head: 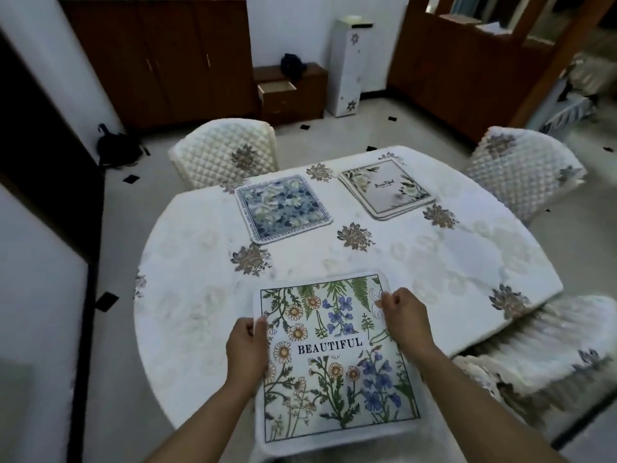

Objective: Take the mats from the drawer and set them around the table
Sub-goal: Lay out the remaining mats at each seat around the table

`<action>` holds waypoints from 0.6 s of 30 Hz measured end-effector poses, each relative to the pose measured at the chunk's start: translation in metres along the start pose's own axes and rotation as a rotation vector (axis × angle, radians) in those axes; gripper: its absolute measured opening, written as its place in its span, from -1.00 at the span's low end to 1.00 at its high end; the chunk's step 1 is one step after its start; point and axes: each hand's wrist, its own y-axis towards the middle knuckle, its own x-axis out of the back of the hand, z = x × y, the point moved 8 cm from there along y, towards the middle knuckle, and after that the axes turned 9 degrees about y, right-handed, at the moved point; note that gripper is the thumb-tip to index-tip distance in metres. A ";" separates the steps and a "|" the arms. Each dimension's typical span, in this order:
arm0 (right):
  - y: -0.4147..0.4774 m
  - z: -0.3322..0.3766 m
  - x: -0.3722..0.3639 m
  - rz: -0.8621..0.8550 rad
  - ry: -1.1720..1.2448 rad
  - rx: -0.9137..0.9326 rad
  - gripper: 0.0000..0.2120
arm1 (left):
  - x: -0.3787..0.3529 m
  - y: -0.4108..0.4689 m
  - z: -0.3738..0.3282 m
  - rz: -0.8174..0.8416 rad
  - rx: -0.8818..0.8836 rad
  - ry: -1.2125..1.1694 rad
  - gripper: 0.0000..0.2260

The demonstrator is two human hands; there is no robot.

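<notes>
Both hands hold one mat over the near edge of the bench: the left hand pinches the left border of the wildflower mat, the one printed BEAUTIFUL, and the right hand is closed on its right border nearer the far corner. The mat's far part lies over the white cloth while its near part hangs out past the bench edge toward the person, so it looks mid-placement rather than settled. Two places at the far edge are already served: a blue patterned mat lies flat toward the far left in front of a quilted chair, and a small stack of pale mats sits toward the far right corner, seemingly still to be dealt out. Against the far wall the drawer stands pulled open. The step in hand, as I judge it, is laying this mat at the near seat. The next move calls for sliding it further onto the bench, squaring its near border with the edge, and letting go with both hands together so it lies flat without a fold.
</notes>
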 end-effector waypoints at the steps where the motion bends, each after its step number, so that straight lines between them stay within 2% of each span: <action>1: 0.011 -0.005 -0.001 0.007 -0.016 -0.009 -0.66 | -0.010 0.002 0.001 0.007 0.041 -0.025 -0.68; 4: 0.053 -0.020 -0.008 0.058 0.008 -0.018 -0.65 | -0.037 0.009 -0.001 -0.010 0.112 -0.034 -0.71; 9: 0.118 -0.042 -0.037 0.188 0.047 0.047 -0.66 | -0.069 0.017 -0.005 -0.110 0.135 0.118 -0.77; 15: 0.145 -0.087 -0.095 0.411 0.052 0.113 -0.67 | -0.090 0.026 0.027 -0.186 0.206 0.312 -0.83; 18: 0.144 -0.100 -0.103 0.417 0.018 0.183 -0.75 | -0.102 0.025 0.042 -0.178 0.234 0.371 -0.93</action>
